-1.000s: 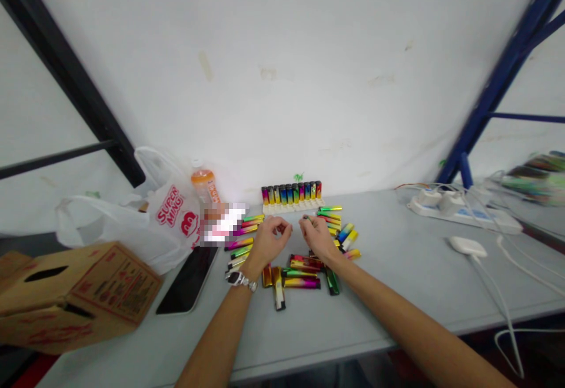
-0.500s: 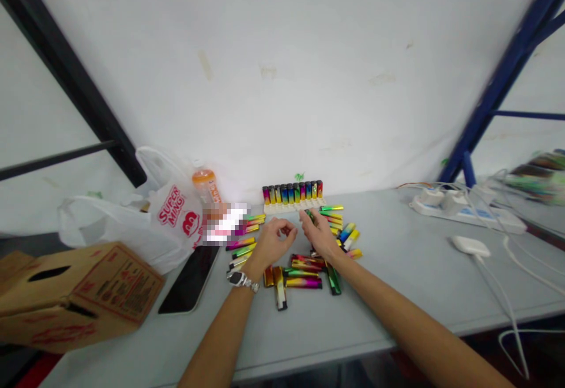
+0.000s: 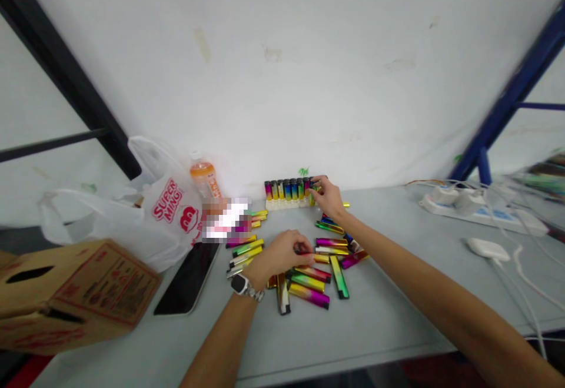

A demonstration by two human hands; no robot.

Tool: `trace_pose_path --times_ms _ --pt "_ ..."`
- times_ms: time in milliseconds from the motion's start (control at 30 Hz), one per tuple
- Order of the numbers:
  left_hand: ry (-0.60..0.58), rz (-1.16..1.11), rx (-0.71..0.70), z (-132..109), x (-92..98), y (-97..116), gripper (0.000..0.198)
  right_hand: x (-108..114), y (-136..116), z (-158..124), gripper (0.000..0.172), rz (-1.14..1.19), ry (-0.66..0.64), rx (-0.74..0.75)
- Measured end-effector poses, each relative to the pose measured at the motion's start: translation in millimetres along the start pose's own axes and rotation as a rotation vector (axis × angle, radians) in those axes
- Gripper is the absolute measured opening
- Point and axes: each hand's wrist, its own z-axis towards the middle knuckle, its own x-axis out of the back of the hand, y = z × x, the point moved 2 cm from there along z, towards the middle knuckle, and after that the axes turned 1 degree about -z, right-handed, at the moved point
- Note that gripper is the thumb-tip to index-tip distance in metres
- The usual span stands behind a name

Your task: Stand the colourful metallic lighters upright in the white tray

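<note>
Colourful shiny lighters [image 3: 286, 189] with black tops stand upright in a row in a white slotted holder [image 3: 282, 204] by the wall. At the row's right end, my right hand [image 3: 329, 198] has its fingers closed round a lighter, which they partly cover. My left hand [image 3: 286, 252] is lower, over the loose lighters on the table. Its thumb and fingers pinch a gold lighter [image 3: 321, 258]. Below that hand lie several more, among them a yellow and purple lighter [image 3: 309, 295] and a green lighter [image 3: 339, 277]. Others lie on both sides.
On the left are a cardboard box [image 3: 101, 288], a white plastic bag [image 3: 150, 217], an orange drink bottle [image 3: 205, 182] and a black phone [image 3: 189, 282]. A power strip [image 3: 485, 216] and a white charger [image 3: 488, 250] with cables lie on the table's right side.
My right hand has moved up and right to the end of the upright row. My left hand has moved down and slightly right and now pinches a lighter. Loose lighters have shifted.
</note>
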Motion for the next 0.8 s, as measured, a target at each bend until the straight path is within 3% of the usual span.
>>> trace_pose_path --times_ms 333,667,800 --pt "0.181 0.004 0.076 4.3 3.2 -6.3 0.014 -15.5 9.4 26.0 0.02 -0.033 -0.105 0.097" --pt "0.419 -0.073 0.069 5.3 18.5 -1.8 0.023 -15.4 16.4 28.4 0.016 0.113 -0.13 -0.051" --pt "0.56 -0.16 0.075 9.7 18.0 -7.9 0.024 -13.9 14.5 26.2 0.018 -0.115 -0.079 0.05"
